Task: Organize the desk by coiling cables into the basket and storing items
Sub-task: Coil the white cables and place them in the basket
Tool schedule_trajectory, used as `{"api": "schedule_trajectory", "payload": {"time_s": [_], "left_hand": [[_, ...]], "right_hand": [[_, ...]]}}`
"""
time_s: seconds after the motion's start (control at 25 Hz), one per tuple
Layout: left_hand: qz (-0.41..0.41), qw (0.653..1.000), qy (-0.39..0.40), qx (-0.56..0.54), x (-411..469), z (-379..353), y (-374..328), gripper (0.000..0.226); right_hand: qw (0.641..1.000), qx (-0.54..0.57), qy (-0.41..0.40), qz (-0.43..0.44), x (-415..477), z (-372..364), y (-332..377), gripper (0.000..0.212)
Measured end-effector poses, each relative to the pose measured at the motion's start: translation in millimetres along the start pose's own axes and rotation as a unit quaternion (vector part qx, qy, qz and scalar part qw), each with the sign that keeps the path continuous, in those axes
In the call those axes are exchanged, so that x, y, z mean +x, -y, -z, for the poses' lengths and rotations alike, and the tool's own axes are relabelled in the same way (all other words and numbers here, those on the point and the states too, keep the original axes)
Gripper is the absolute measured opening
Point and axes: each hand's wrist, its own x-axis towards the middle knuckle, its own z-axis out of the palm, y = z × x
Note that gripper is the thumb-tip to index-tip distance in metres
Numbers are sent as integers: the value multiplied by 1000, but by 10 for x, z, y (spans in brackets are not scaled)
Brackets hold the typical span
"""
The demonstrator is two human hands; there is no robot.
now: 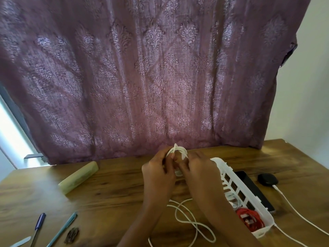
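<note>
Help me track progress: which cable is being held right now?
The white cable gripped by the left hand and right hand; the red cable lies in the basket.

A room in a home, with a desk corner: a patterned purple curtain (142, 77) hangs over a window (10, 125) behind a wood-grain bench (110, 191) beside a plain white wall (306, 86). Pens (62, 229), a phone (252, 189) and a white plastic basket (229, 175) lie on the bench, with a white cable (179, 148) trailing across it.

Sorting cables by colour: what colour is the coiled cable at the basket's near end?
Red; the coiled cable in the white basket shows best in the head view.
</note>
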Motion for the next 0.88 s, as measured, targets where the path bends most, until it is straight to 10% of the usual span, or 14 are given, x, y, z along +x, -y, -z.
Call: {"api": "schedule_trajectory", "payload": {"time_s": [0.28,0.48,0.56,0.68,0.88], "left_hand": [[41,998,-7,46,97,85,77,21],[-7,997,-9,83,78,120,11,24],[-22,994,0,111,94,152,52,26],[-2,997,0,75,89,164,47,25],[-8,998,8,66,61,115,23,26]], "right_hand": [[982,190,-7,-22,75,82,-133,17],[993,-2,-114,42,4,39,-129,22],[988,152,-17,4,61,110,-143,21],[875,434,158,-146,128,236,-179,30],[875,445,108,-159,136,215,-175,39]]}}
